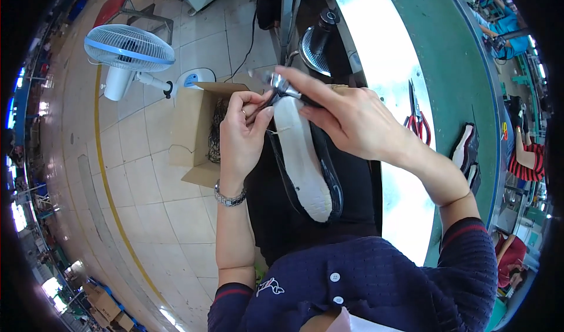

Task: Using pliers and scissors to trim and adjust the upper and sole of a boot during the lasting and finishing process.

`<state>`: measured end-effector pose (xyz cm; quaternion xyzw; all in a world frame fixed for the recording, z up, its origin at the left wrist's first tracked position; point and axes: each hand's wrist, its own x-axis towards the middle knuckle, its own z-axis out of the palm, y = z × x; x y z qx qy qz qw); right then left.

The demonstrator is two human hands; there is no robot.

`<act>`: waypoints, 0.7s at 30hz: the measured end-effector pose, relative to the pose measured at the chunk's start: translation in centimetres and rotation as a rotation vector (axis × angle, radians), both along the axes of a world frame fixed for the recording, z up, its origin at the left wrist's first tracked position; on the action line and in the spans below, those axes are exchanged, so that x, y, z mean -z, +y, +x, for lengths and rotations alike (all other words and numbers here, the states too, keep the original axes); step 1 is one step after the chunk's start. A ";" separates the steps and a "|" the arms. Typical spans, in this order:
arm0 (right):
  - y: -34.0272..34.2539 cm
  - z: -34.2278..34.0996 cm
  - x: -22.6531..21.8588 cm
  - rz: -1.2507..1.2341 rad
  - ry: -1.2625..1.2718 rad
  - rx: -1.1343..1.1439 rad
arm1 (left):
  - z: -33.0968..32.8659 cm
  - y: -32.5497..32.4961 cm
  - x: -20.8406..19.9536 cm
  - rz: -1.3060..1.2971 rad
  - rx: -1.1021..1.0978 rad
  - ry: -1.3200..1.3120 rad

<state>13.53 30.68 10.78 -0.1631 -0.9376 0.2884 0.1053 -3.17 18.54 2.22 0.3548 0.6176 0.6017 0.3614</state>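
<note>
A dark shoe upper with its pale insole facing up lies lengthwise over my lap. At its far end my left hand is closed, thumb and fingers pinching the upper's dark edge. My right hand grips a hand tool with a shiny metal head and a dark handle. The tool's head is beside my left fingertips, at the edge of the shoe. Blur and my fingers hide its exact kind. A loose pale thread sticks out at the insole's left side.
Left of my legs stands an open cardboard box with dark stringy material inside, and beyond it a fan. On my right, red-handled nippers lie on the metal bench. Another shoe rests on the green belt; people sit beyond.
</note>
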 end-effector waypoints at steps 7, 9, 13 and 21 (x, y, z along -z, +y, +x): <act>0.8 0.5 1.5 -0.131 -0.347 0.044 | 3.1 -0.2 0.2 0.076 -0.240 0.221; 0.6 2.1 2.2 -0.178 -0.107 0.151 | 4.8 -1.2 -0.8 0.175 -0.181 0.750; 1.2 4.9 0.5 -0.780 0.325 0.528 | 7.2 1.1 -1.2 0.363 0.151 0.899; 2.8 10.4 -0.6 -0.746 0.153 0.630 | 6.6 11.3 -2.3 -0.021 0.588 0.803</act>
